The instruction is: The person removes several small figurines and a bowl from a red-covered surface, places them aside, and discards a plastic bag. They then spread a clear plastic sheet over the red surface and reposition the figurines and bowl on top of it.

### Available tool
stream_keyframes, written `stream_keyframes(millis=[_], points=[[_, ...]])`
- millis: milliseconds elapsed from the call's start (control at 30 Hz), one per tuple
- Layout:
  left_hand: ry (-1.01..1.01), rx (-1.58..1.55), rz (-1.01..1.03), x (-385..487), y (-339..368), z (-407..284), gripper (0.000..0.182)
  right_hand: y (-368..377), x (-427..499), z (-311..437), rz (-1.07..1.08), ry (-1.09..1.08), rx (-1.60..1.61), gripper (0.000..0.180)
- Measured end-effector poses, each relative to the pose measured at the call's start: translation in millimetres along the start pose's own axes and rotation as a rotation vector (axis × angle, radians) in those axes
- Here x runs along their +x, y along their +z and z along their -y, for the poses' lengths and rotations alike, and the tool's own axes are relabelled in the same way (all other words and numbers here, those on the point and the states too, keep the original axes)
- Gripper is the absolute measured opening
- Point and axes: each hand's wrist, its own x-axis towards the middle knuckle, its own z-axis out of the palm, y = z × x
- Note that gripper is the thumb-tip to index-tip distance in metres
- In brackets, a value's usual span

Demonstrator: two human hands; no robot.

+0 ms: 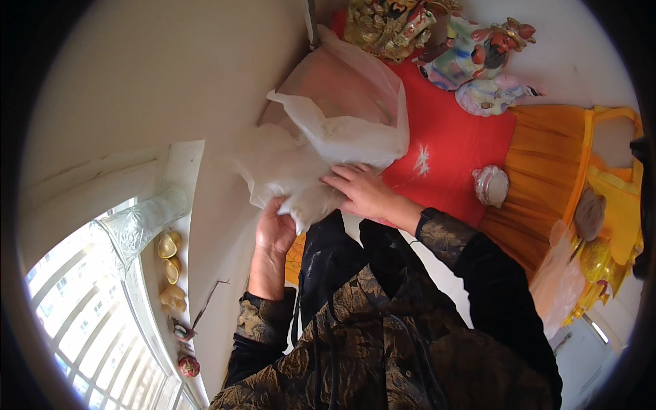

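Note:
A large translucent plastic bag (353, 136) stands on a table with a red cover (446, 133), close to the wall. Something pinkish shows dimly through the bag, too veiled to name. My left hand (274, 228) grips the gathered near edge of the plastic between thumb and fingers. Flat on the same plastic, a little to the right, rests my right hand (366, 192), palm down with its fingers spread somewhat. Whether the right fingers pinch any of the film is hidden.
Painted figurines (461, 56) stand behind the bag. A small glass jar (491, 186) sits near a pleated orange cloth (546, 174). On the left windowsill are a glass vase (138, 230), golden bowls (169, 245) and a dried dragon fruit (189, 366). A yellow bag (610, 205) lies right.

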Motion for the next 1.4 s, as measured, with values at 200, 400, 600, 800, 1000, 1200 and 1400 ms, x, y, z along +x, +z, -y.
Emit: stream_keyframes(millis=[200, 400, 600, 800, 1000, 1200, 1400], points=[[0.294, 0.637, 0.179, 37, 74, -24, 0.049, 21, 11, -22, -0.187, 0.302, 0.609, 0.040], [1.128, 2.088, 0.343, 79, 95, -17, 0.083, 15, 23, -57, -0.187, 0.687, 0.902, 0.042], [0.637, 2.461, 0.219, 105, 108, -12, 0.089, 6, -16, -22, -0.637, 0.438, 0.519, 0.023], [0.817, 2.250, 0.276, 108, 109, -16, 0.068, -51, -27, -66, -1.147, 0.627, 0.291, 0.036], [0.665, 2.005, 0.314, 100, 109, -33, 0.041, -92, 53, -123, -0.952, 0.654, 0.692, 0.098], [0.729, 1.723, 0.342, 113, 97, -52, 0.033, -106, 128, -110, -0.513, 0.637, 0.850, 0.080], [1.014, 1.584, 0.237, 107, 93, -63, 0.054, -97, 162, -45, -0.182, 0.501, 0.044, 0.036]])
